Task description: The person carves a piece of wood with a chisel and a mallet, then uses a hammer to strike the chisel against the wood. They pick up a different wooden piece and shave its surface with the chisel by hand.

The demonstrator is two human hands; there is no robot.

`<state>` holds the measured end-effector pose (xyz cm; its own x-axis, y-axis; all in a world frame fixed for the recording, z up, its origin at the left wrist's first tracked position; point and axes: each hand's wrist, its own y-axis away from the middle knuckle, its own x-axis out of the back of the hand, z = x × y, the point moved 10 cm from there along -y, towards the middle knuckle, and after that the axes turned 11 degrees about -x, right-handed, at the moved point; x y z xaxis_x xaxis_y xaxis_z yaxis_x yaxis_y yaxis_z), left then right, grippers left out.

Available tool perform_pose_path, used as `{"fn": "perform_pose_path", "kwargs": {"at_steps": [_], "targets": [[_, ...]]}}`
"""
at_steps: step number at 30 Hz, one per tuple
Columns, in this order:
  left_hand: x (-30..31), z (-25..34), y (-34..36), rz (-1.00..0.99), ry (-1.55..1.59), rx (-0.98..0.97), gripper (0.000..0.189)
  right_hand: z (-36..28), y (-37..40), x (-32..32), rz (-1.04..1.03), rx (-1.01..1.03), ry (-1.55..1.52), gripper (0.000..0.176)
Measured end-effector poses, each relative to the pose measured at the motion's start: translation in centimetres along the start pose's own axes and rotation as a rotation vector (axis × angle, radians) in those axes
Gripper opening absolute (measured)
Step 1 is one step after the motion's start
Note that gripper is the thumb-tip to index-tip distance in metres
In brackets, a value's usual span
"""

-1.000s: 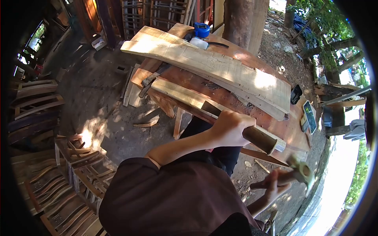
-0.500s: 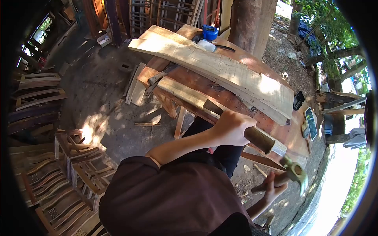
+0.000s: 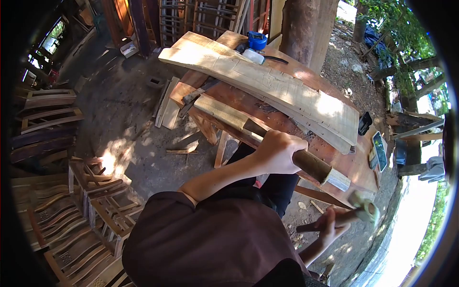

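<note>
My left hand (image 3: 279,152) is wrapped round a chisel-like tool (image 3: 313,166) with a thick brown handle and a pale metal-looking end. Its dark flat part shows to the left of my fist, over a narrow light board (image 3: 222,112) along the near side of the table. My right hand (image 3: 330,225), lower right, grips the wooden handle of a hammer (image 3: 344,217). The hammer's blurred head is just beyond the tool's metal end, with a gap between them.
Long rough planks (image 3: 267,83) lie across the wooden table (image 3: 330,165). A blue tape measure (image 3: 257,40) sits at its far end, a phone (image 3: 379,151) at its right end. Wooden chair frames (image 3: 103,205) stand at left; a tree trunk (image 3: 300,28) rises behind.
The hammer has swung slightly right, away from the tool's metal end. My left hand keeps its grip, and the whole view has shifted a little.
</note>
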<state>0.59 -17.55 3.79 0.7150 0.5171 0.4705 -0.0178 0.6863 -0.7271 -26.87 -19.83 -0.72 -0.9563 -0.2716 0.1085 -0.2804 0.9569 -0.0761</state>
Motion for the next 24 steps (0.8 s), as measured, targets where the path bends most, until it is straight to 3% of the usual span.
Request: {"fn": "perform_pose_path", "kwargs": {"at_steps": [1, 3, 7, 9, 11, 15, 18, 21, 23, 24], "targets": [[0.2, 0.1, -0.1, 0.006, 0.016, -0.012, 0.017, -1.2, 0.0, 0.4, 0.019, 0.146, -0.073, 0.013], [0.3, 0.1, -0.1, 0.01, 0.012, -0.006, 0.017, -3.4, -0.4, -0.2, 0.06, 0.25, -0.23, 0.014], [0.4, 0.0, -0.2, 0.006, 0.012, 0.011, 0.016, -0.3, -0.3, -3.4, 0.027, 0.055, -0.194, 0.011], [0.9, -0.6, 0.0, 0.025, 0.02, 0.013, 0.016, 2.1, 0.0, -4.7, -0.057, -0.15, 0.131, 0.012], [1.4, -0.8, 0.1, 0.041, 0.027, 0.016, 0.016, 2.4, 0.2, -3.3, -0.008, -0.216, 0.098, 0.017], [1.6, -0.4, 0.3, 0.028, 0.039, 0.009, 0.016, -3.9, -0.6, -3.3, -0.078, 0.271, -0.045, 0.013], [1.9, -0.5, 0.1, 0.046, 0.056, 0.025, 0.016, -4.6, -0.9, -3.2, -0.001, 0.314, -0.225, 0.014], [2.2, -0.5, -0.1, 0.06, 0.057, 0.038, 0.016, -1.3, -0.9, -4.7, 0.063, 0.145, -0.253, 0.013], [2.6, -0.7, 0.1, 0.071, 0.053, 0.037, 0.016, 0.7, -0.8, -6.2, -0.063, -0.117, 0.13, 0.014], [2.6, -0.9, 0.3, 0.053, 0.035, 0.032, 0.016, 0.3, -1.1, -5.4, 0.052, -0.07, 0.254, 0.018]]}}
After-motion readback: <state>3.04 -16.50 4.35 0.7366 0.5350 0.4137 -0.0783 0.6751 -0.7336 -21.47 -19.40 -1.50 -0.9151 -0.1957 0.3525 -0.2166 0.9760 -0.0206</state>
